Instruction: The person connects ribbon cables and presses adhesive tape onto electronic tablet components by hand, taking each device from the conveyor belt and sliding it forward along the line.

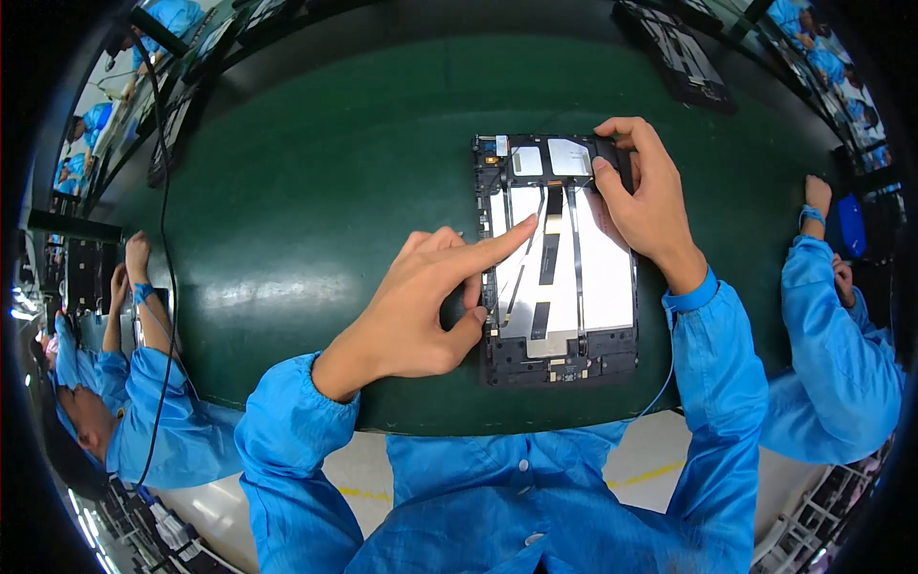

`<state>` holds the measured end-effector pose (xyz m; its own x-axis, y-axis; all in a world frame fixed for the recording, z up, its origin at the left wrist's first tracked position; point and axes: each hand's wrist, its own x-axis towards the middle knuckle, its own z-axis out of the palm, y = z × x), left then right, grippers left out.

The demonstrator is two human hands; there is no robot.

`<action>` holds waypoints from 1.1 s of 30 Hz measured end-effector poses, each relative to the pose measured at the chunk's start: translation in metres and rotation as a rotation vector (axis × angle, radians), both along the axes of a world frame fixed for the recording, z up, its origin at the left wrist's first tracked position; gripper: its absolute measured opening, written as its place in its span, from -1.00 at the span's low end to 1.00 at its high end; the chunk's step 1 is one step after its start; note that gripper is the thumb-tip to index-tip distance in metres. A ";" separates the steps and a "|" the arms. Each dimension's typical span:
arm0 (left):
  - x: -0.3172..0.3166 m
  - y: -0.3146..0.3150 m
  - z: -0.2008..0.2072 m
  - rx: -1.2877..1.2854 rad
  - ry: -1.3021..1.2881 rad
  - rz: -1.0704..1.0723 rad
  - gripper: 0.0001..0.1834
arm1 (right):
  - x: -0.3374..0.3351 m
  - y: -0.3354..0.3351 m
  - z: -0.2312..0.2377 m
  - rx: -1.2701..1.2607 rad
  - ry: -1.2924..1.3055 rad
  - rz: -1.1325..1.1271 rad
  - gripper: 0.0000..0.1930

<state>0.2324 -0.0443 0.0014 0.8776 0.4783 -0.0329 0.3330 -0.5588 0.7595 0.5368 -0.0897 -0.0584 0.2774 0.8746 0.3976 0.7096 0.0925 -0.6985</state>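
Lying on the counter [287, 191], the opened tablet [604, 277] is grasped at its upper right corner by the right hand [655, 206]; whether the left hand [411, 311], index finger [497, 247] outstretched, grips its edge is unclear.

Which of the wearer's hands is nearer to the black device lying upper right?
Right. The right hand holds the opened tablet, below the black device in the picture; the left hand, at that tablet's left side, is farther.

You have bare hands [421, 297], a glossy blue smock [459, 502] with gathered cuffs [335, 378] and pale buttons [523, 466], and a blue right wristband [690, 295] with a thin cord [671, 368].
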 end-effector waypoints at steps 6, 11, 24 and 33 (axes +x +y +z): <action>-0.001 -0.001 -0.002 -0.026 0.028 0.035 0.09 | -0.006 0.000 0.003 0.009 -0.006 -0.035 -0.70; -0.006 0.006 -0.014 -0.018 -0.058 -0.020 0.13 | -0.004 -0.002 0.005 0.010 -0.082 -0.034 -0.72; -0.003 0.024 -0.029 0.225 -0.345 -0.010 0.00 | -0.012 -0.009 0.018 -0.124 -0.197 -0.024 -0.78; -0.004 0.020 -0.025 0.152 -0.206 -0.134 0.37 | -0.064 -0.042 0.038 0.092 -0.290 0.652 -0.70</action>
<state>0.2282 -0.0244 -0.0237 0.9138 0.3439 0.2161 0.0960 -0.6999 0.7078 0.4725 -0.1321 -0.0203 -0.4180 0.7856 0.4562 0.6457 0.6102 -0.4591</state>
